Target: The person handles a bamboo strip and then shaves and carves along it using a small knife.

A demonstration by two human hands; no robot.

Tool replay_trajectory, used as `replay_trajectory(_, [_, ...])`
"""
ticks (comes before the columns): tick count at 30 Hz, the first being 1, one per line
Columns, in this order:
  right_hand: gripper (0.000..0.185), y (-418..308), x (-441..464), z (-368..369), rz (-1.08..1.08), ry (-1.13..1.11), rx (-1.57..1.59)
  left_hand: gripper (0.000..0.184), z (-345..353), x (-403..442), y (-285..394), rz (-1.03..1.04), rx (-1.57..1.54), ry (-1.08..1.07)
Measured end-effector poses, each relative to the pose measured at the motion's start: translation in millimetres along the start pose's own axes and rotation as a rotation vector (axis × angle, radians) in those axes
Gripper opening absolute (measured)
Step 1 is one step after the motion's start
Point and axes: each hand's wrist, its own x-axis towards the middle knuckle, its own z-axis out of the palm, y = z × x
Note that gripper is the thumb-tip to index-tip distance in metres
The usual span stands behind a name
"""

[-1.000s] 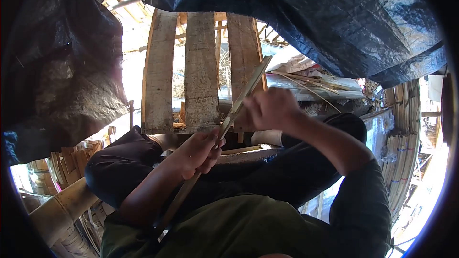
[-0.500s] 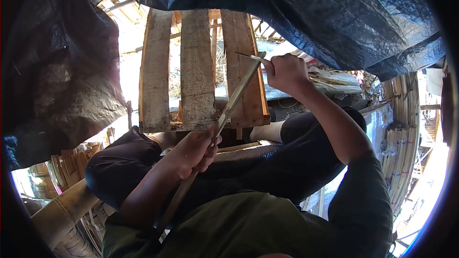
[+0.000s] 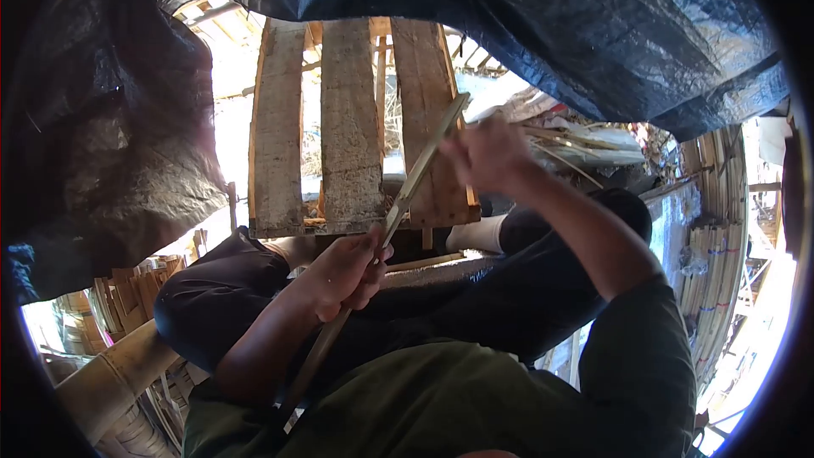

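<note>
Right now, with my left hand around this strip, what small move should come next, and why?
I'd probably slide the right hand outward toward the tip of the strip, away from the left hand: the left hand grips lower down, the upper length juts out beyond it, and the right hand, though blurred, is close beside that length.

Strip [image 3: 413, 182]: wood or bamboo by look; smooth, faint sheen along the face.
Planks [image 3: 352, 119]: wood, three; matt, rough-sawn, weathered and stained grain.
Overhead sheet [image 3: 551, 25]: dark plastic; glossy, creased.
Pole [image 3: 119, 373]: bamboo, jointed; smooth, low sheen.
Bundled slats [image 3: 712, 280]: wood or bamboo, cannot tell which; dry, matt.
Shirt [image 3: 424, 399]: cloth; matt, soft folds.
Trousers [image 3: 220, 284]: dark cloth; matt, wrinkled.
</note>
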Motion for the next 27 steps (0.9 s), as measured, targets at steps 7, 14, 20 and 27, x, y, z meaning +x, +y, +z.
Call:
replay_trajectory(7, [0.054,11.1,8.4,-1.2,-0.059,0.077,-0.001,0.043,2.1,-0.5,1.6,0.005,0.005,0.009])
replay_trajectory(14, [0.052,23.2,13.6,-6.6,0.084,0.1,-0.005,0.045,1.5,1.9,2.2,0.036,-0.016,-0.025])
replay_trajectory(20, [0.053,-15.8,-22.8,15.2,-0.125,0.113,0.169,0.046,0.9,3.8,0.2,0.007,-0.031,-0.073])
replay_trajectory(27, [0.052,-39.1,-44.7,13.1,-0.267,0.102,0.169,0.045,-1.6,7.2,2.8,-0.006,-0.079,-0.13])
